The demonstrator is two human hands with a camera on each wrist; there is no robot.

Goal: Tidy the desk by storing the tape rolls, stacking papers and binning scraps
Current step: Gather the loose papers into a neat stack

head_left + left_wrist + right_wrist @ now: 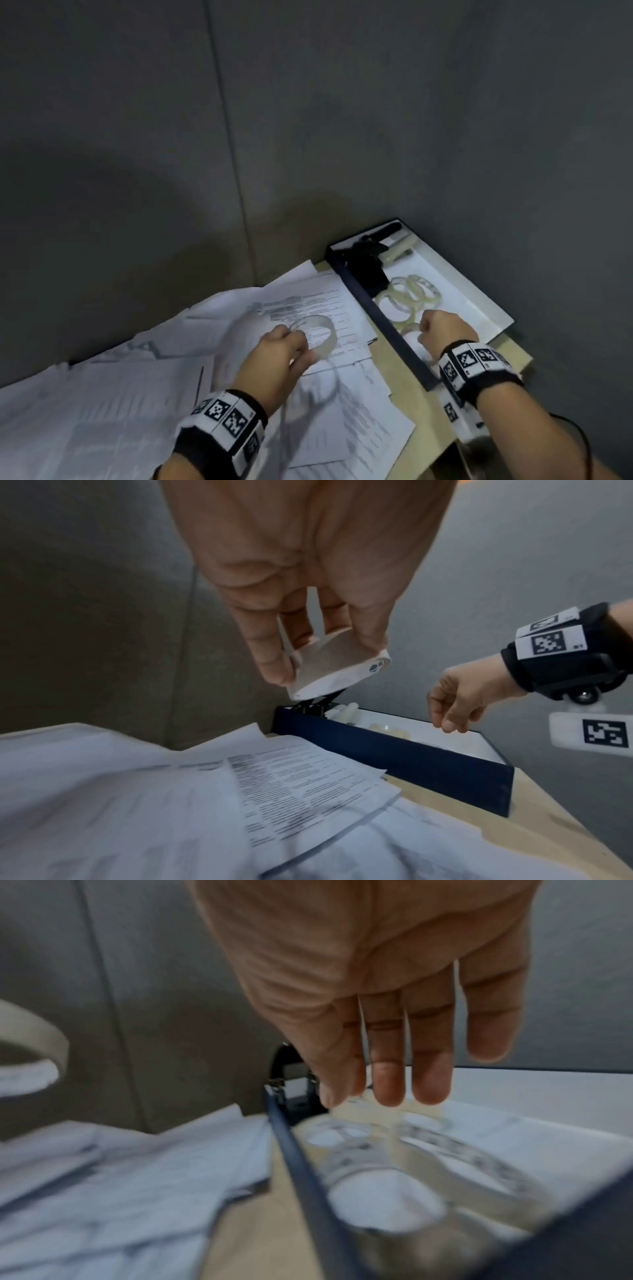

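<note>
Desk [407,373] of pale wood, pushed into a corner of grey wall panels [342,120]. Left and centre of the top lie under loose printed papers [137,394], overlapping at odd angles, some creased.

Left hand [277,356] hangs above the papers, clear of them. It holds one tape roll [320,335], a thin, nearly spent ring; in the left wrist view thumb and fingers [270,653] pinch the ring's rim, with one finger passing through the hole. Printed text shows through the ring in the head view.

Right of the papers, a strip of bare desk, then a shallow box [387,329] with a dark blue outer wall and white inside, set in the corner. Stored tape rolls [404,294] lie flat in it, overlapping one another. A black tape dispenser [370,260] sits at the box's far end.

Right hand [442,332] hovers over the near part of the box, above the rolls. It holds nothing; the right wrist view shows its fingers [387,1069] loose and nearly straight, pointing down, tips just above the rolls; contact cannot be told through the blur.
</note>
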